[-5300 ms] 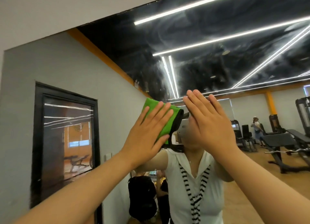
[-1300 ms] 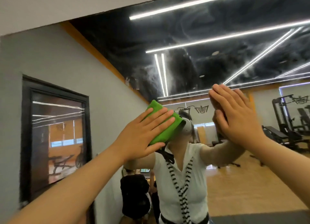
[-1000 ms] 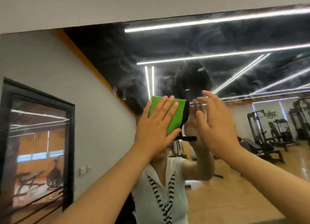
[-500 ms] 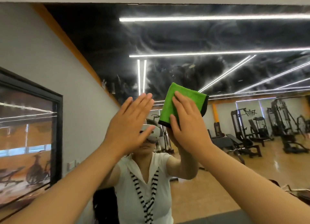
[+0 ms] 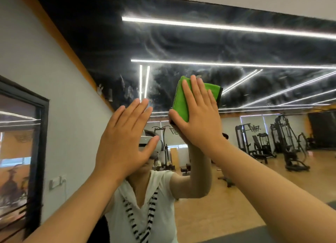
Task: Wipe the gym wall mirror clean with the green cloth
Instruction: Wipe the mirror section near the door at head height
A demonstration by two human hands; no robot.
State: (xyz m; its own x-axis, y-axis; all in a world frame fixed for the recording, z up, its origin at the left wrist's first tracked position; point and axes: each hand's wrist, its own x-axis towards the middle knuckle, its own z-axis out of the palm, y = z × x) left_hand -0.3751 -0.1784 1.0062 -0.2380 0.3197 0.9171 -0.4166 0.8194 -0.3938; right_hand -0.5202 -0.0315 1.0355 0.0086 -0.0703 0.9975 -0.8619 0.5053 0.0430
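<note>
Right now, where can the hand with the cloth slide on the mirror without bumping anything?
Bare mirror lies above the green cloth up to the top edge, and rightward of the right hand. Leftward it is crowded: the left hand spreads close beside it.

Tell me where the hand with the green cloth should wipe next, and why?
Probably slide the right hand and its green cloth upward across the mirror. The hand lies flat, pressing the cloth on the glass, and cloudy swirls streak the dark area just above it, so that patch looks unwiped.
</note>
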